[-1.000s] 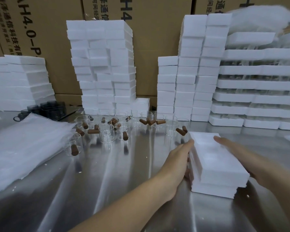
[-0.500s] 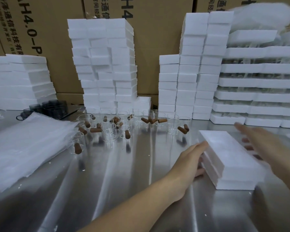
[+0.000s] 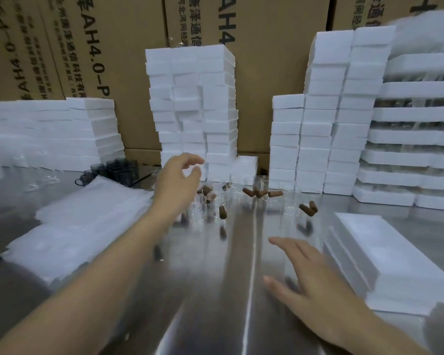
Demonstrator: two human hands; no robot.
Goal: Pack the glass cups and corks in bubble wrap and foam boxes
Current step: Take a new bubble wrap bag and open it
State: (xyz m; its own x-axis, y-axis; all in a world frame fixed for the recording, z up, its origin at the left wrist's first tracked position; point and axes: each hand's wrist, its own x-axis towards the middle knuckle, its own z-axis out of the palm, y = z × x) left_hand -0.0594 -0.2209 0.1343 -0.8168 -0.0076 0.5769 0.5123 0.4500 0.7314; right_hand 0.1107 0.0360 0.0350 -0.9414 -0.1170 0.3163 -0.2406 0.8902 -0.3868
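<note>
While both hands hold nothing, left hand (image 3: pixel 178 184) hangs with fingers loosely curled, thumb apart, over the near-left side of the glass cups (image 3: pixel 201 208). Corks (image 3: pixel 275 193) lie scattered among the cups, just beyond and right of it. Right hand (image 3: pixel 315 285) has straight, spread fingers low over steel table (image 3: pixel 241 303); contact unclear, blurred. Closed foam boxes (image 3: pixel 400 262) stacked just right of right hand, not touching. Bubble wrap (image 3: pixel 82 226) piled left of left forearm. Foam stacks (image 3: pixel 190 111) well beyond both hands.

free: bare table (image 3: pixel 215 290) left of foam box stack (image 3: pixel 395 265) | blocked: glass cups (image 3: pixel 200 208), corks (image 3: pixel 256 192) behind-left of it
</note>
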